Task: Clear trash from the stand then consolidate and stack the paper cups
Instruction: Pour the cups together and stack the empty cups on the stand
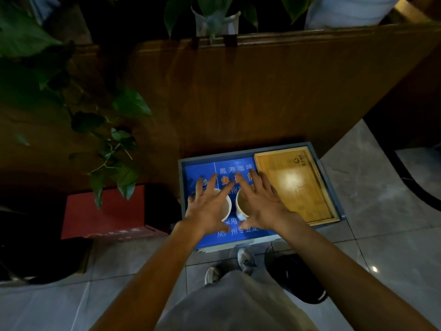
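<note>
Two paper cups are standing upright on the blue printed top of the stand (238, 163), mouths facing up, their long axes running vertical. The left paper cup (225, 207) is showing a pale rim and a whitish inside; the right paper cup (239, 204) is showing a pale rim, a light brown inside wall and a white outer base. They are sitting side by side, just apart, in the middle of the blue surface, left of a shallow wooden tray (296, 185) that is filling the stand's right side.

The left hand (207, 211) is hovering over the left cup with its fingers (212, 183) spread wide and released, covering most of the mouth. The right hand (260, 206) is spreading over the right cup in the same way, fingers loose and splayed, thumb down near the cup's base; whether either palm is touching a rim cannot be told.

White and orange Chinese characters are running across the blue surface. A red box (105, 211) is sitting to the left of the stand, under trailing green leaves (119, 173). A wooden partition (262, 91) is rising behind, and a dark round bin (293, 275) is standing on the tiled floor beside the person's shoes (245, 259)
</note>
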The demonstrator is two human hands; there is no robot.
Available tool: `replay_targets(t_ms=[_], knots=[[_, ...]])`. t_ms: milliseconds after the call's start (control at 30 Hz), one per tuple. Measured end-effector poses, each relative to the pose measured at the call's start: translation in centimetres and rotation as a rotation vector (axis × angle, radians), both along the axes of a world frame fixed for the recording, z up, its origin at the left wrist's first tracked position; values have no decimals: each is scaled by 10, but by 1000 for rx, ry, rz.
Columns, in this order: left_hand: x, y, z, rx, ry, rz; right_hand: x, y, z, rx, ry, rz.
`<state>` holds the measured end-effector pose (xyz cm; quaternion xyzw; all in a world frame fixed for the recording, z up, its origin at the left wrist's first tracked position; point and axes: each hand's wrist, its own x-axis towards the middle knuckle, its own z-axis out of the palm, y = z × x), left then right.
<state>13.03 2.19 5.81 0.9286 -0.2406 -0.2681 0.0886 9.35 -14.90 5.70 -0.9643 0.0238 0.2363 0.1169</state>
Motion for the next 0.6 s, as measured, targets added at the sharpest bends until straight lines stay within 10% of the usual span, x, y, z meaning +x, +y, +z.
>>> replay_targets(t_ms=[600], knots=[[23, 27, 4, -82, -132, 233, 52, -20, 12, 125, -146, 77]])
